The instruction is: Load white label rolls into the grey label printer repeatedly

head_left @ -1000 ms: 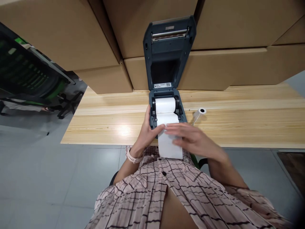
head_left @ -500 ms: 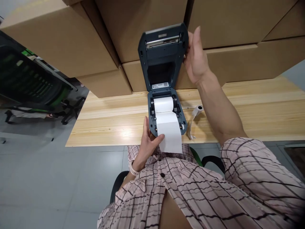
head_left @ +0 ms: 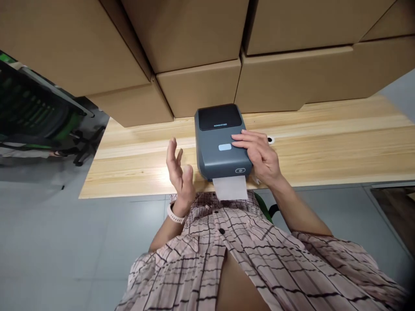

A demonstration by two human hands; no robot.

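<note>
A dark blue-grey label printer (head_left: pixel 214 149) stands on the wooden table with its lid closed. White label paper (head_left: pixel 231 188) sticks out of its front, over the table's edge. My right hand (head_left: pixel 261 155) rests on the lid's right side, fingers apart, gripping nothing. Left of the printer, my left hand (head_left: pixel 181 175) is raised with its fingers spread and touches nothing. Beside my right hand, the small white roll (head_left: pixel 271 140) shows only its end; the hand hides most of it.
Large cardboard boxes (head_left: pixel 197 86) stand along the back of the wooden table (head_left: pixel 129 160). A black and green chair (head_left: pixel 39 112) is on the floor at the left. The table's front edge lies close to my body.
The printer's lid has swung down shut, covering the paper roll inside. My right hand came down with it onto the top. My left hand let go of the paper and moved left and up.
</note>
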